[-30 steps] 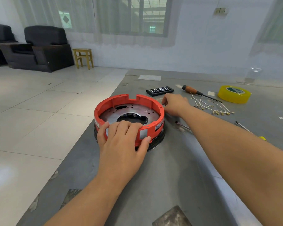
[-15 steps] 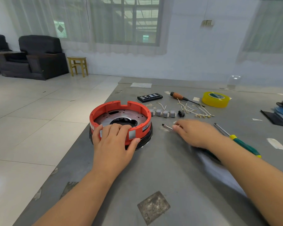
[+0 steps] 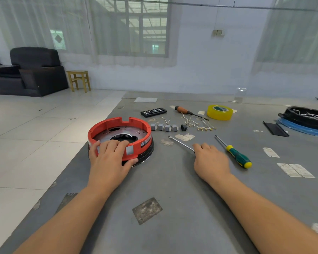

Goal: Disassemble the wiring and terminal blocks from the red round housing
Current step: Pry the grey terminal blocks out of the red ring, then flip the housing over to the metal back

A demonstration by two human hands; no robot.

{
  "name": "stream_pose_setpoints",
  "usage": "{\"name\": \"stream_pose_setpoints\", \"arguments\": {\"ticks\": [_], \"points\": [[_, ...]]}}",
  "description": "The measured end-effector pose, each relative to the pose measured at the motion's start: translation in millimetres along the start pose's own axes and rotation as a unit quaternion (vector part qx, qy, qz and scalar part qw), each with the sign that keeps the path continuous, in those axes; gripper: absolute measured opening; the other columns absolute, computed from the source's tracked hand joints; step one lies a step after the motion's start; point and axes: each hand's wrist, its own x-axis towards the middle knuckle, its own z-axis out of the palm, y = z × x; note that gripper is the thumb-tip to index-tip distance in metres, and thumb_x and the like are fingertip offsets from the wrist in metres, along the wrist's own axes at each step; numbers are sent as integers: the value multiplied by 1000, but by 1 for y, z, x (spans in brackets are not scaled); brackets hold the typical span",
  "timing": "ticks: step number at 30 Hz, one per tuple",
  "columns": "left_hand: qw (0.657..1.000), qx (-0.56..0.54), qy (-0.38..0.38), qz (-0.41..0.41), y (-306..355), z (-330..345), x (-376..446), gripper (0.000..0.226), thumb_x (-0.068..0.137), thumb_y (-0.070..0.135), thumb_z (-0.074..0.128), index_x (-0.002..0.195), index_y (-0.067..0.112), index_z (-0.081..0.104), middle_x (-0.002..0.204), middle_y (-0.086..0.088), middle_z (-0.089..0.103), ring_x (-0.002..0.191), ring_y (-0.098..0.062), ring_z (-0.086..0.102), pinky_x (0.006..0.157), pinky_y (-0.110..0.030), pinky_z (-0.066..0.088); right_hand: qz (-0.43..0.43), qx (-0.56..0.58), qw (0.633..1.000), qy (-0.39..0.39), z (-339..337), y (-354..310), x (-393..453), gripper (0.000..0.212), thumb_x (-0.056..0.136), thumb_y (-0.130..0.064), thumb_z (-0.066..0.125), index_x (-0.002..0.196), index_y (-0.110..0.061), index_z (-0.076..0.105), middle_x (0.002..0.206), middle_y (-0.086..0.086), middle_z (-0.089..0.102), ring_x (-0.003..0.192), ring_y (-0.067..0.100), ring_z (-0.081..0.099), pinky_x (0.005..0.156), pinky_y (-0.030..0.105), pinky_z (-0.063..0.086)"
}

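The red round housing [image 3: 136, 123] stands on a black base at the left of the grey table [image 3: 173, 198], with its metal plate showing inside. My left hand [image 3: 108, 158] grips its near rim, fingers over the top and thumb on the outer wall. To its right lie a row of grey terminal blocks [image 3: 163, 127], a small black part [image 3: 183, 127] and loose white wires [image 3: 198, 123]. My right hand [image 3: 211, 162] covers the handle of a screwdriver whose bare shaft [image 3: 181, 143] points toward the housing, fingers curled down around it.
A green and yellow screwdriver [image 3: 237, 156] lies just right of my right hand. Further back are an orange-handled screwdriver [image 3: 184, 110], yellow tape [image 3: 219, 112] and a black bit case [image 3: 153, 112]. A black round tray [image 3: 305, 118] with wires sits at the far right. The table's left edge runs beside the housing.
My right hand pulled back from beside the housing to the screwdriver lying on the table and closed over its handle. My left hand stayed on the rim.
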Motion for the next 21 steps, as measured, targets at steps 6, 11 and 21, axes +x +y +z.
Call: {"name": "stream_pose_setpoints", "arguments": {"ticks": [6,11,21], "points": [[999,-31,-8,16,-4,-1,-1,52,89,53,77,133,28,64,127,2,64,131,-27,50,123,-56,18,65,-46,997,15,0,10,8,23,97,-11,46,116,-16,57,111,9,60,106,30,59,75,38,44],[998,-55,-20,28,-7,-4,-3,53,88,52,78,134,28,65,130,3,64,133,-26,47,124,-54,15,97,-71,993,5,5,13,13,24,97,-12,47,116,-16,60,113,11,64,110,33,61,93,42,45],[986,-163,27,35,-8,-16,1,61,86,66,60,132,24,63,122,9,62,126,-22,49,119,-54,30,49,-94,992,71,2,2,9,44,92,-22,51,136,-24,53,145,9,50,130,31,49,111,52,31]]}}
